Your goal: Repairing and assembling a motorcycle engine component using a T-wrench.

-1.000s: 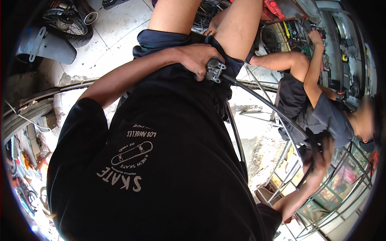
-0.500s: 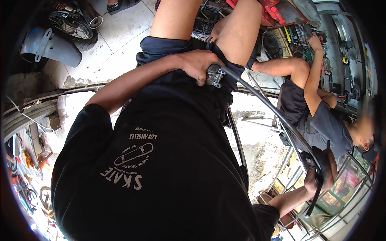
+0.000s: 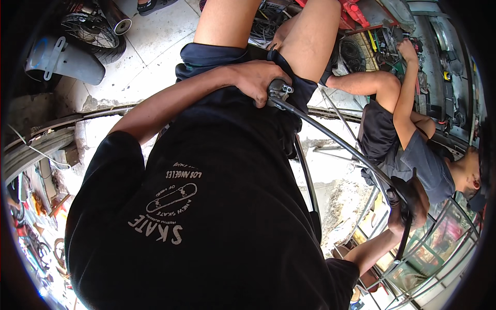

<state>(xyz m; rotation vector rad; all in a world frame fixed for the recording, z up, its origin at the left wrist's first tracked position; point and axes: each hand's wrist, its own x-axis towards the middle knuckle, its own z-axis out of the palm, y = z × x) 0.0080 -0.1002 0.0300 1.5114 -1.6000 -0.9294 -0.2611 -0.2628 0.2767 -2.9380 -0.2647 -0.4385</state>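
Observation:
My left hand (image 3: 256, 80) rests on my lap, gripping a small dark metal fitting (image 3: 279, 92) with silver bolts. A long black cable (image 3: 336, 139) runs from the fitting down to the right. My right hand (image 3: 408, 204), its fingers darkened with grime, is closed around the cable near its other end, which bends back and hangs below the hand with a silver tip. My black shirt and shorts fill the middle of the view.
A co-worker (image 3: 423, 165) sits to my right, arm raised toward tools (image 3: 392, 51). A motorcycle wheel (image 3: 93, 36) and grey plastic panel (image 3: 72, 62) lie at upper left. A glass display frame (image 3: 439, 243) stands at lower right, red equipment (image 3: 351, 13) at top.
My right hand has moved lower and then slightly back up, turning with the cable, whose free end now hangs below it. The fitting in my left hand has tilted slightly.

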